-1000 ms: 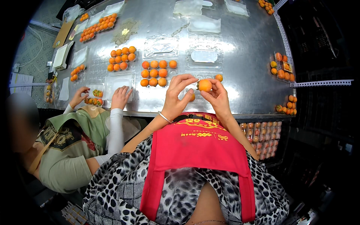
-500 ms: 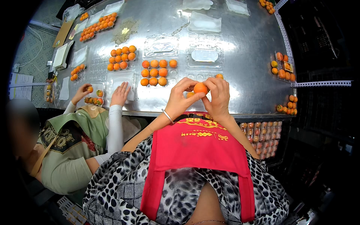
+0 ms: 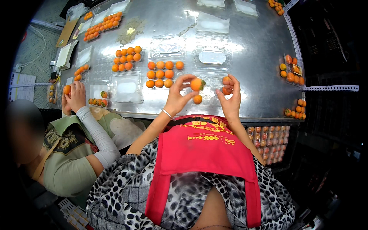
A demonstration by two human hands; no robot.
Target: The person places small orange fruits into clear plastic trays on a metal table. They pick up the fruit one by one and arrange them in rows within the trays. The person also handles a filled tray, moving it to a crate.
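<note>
My left hand (image 3: 179, 94) holds an orange persimmon (image 3: 196, 84) between thumb and fingers, its green leafy cap turned right. My right hand (image 3: 231, 99) is apart from it, fingers spread and curved, seemingly holding nothing. Below my hands lies a clear plastic tray (image 3: 209, 100). One persimmon (image 3: 197, 99) sits in it under my left hand. Another persimmon (image 3: 227, 90) shows between my right thumb and fingers, smaller and seemingly down in the tray; my fingers partly cover one more just beyond it.
Left of my hands is a tray with rows of persimmons (image 3: 160, 74); another filled tray (image 3: 127, 58) lies farther left. Clear trays with white pads (image 3: 212, 56) lie ahead. Loose persimmons (image 3: 295, 111) sit at the table's right edge. A co-worker's hands (image 3: 75, 96) hold a persimmon at left.
My hands have parted: the left keeps the persimmon, now with its cap showing, while the right has let go and moved right. The co-worker's hands have come together.
</note>
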